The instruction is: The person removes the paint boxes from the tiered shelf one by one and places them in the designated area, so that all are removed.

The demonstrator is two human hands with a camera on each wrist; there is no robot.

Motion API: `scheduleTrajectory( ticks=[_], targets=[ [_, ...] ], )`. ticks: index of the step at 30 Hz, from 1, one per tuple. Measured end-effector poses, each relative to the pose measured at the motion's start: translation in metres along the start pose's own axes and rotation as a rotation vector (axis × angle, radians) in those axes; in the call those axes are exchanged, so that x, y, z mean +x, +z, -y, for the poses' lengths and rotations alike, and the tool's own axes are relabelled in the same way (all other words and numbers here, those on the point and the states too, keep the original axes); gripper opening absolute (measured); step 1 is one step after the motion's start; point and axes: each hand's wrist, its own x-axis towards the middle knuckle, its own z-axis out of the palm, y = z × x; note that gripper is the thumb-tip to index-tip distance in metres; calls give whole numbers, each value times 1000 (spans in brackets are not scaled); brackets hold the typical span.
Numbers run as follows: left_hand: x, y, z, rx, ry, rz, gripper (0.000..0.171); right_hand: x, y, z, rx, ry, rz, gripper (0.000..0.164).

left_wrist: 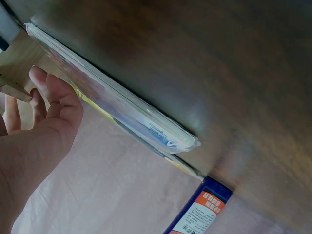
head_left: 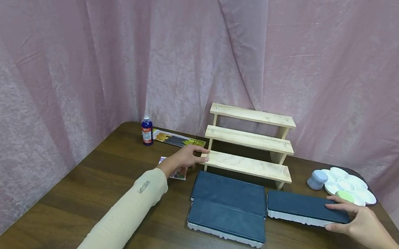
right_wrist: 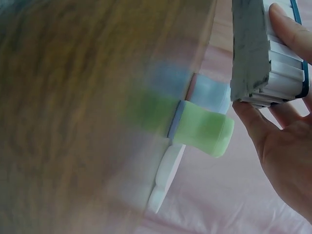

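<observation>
A three-tier wooden stand (head_left: 249, 138) rises at the back of the table. My left hand (head_left: 187, 156) pinches the left end of its lowest shelf between thumb and fingers; the left wrist view shows the edge of the wood (left_wrist: 13, 89) there. With my right hand (head_left: 362, 225) I grip the right end of a flat white box with a dark blue lid (head_left: 298, 205), thumb on the near side and fingers over the lid. In the right wrist view, the box's ribbed white side (right_wrist: 285, 73) stands above the tabletop. Two similar boxes, one behind (head_left: 230, 191) and one in front (head_left: 227, 220), lie left of it.
Left of the stand are a blue bottle (head_left: 147, 131), a pack of brushes (head_left: 178, 139) and a flat wrapped packet (head_left: 179, 174). To the right sit a white flower-shaped palette (head_left: 346, 184), a blue waisted piece (head_left: 317, 180) and a green one (right_wrist: 204, 129). Pink curtain (head_left: 193, 56) hangs behind.
</observation>
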Motion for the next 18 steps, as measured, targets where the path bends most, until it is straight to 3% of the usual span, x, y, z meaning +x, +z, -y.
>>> scheduleTrajectory(
  ticks=[9,18],
  targets=[
    [0,1,0,12,4,-5,43,2,2,-4,-6,5,35,55],
    [0,0,0,10,16,3,43,8,5,-13,86,-90,96,49]
  ],
)
